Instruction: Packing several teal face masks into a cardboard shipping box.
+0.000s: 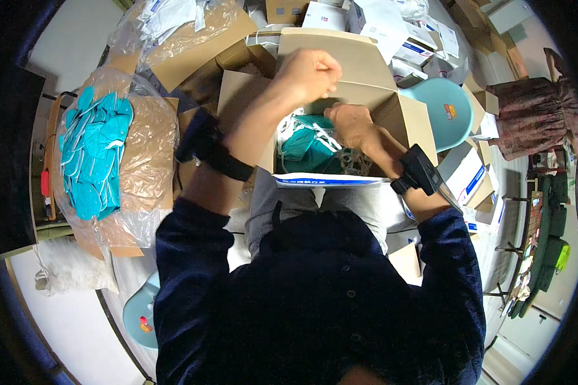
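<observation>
An open cardboard box (417, 122) stands in front of me, its far flap up. Inside lie teal cup-shaped masks (308, 149) with loose white straps (354, 162). My left hand (309, 76) is raised above the box in front of the far flap, its fingers curled closed; whatever they hold, if anything, does not show. Lower down, my right hand (354, 123) reaches into the box beside the masks. Its fingers are curled in, close to the white straps, and their tips are hidden.
On the left, a plastic-lined carton (149, 154) bears a heap of teal mask pieces (96, 154). Behind it, another carton (199, 51) holds white pieces in plastic. A pale blue plastic stool (440, 112) stands at right, among white boxes (462, 170). Another blue stool (141, 314) is at lower left.
</observation>
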### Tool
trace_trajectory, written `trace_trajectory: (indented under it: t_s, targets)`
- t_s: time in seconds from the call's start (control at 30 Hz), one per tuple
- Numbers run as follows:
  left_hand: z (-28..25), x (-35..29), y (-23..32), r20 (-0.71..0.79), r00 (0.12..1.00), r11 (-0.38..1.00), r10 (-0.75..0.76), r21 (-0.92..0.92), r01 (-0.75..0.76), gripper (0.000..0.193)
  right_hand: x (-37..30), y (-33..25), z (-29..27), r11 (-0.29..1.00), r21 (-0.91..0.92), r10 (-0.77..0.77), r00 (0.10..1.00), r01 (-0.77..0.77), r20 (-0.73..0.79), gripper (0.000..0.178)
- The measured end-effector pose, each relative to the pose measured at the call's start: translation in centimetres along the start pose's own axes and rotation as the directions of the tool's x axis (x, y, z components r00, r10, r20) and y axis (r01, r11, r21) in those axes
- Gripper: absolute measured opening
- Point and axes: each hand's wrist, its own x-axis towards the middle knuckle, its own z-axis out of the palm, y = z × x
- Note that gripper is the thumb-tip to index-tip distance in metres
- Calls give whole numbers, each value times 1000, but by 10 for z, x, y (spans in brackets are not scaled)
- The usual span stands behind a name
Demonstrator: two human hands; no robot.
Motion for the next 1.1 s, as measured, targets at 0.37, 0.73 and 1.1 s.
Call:
trace_trajectory:
  t_s: [0.37,0.73,1.1]
  targets:
    - [34,-49,-27,-170,944,935,-282,-267,232,23,-68,10,-28,969,119,-72,706,218,-705,13]
    - [39,-51,-8,0,999,882,54,-469,-48,22,-101,44,-54,271,900,572,695,342,-436,37]
    - [66,-57,3,-7,1000,944,-2,-330,-1,19,-86,49,-43,175,862,700,556,475,-448,22]
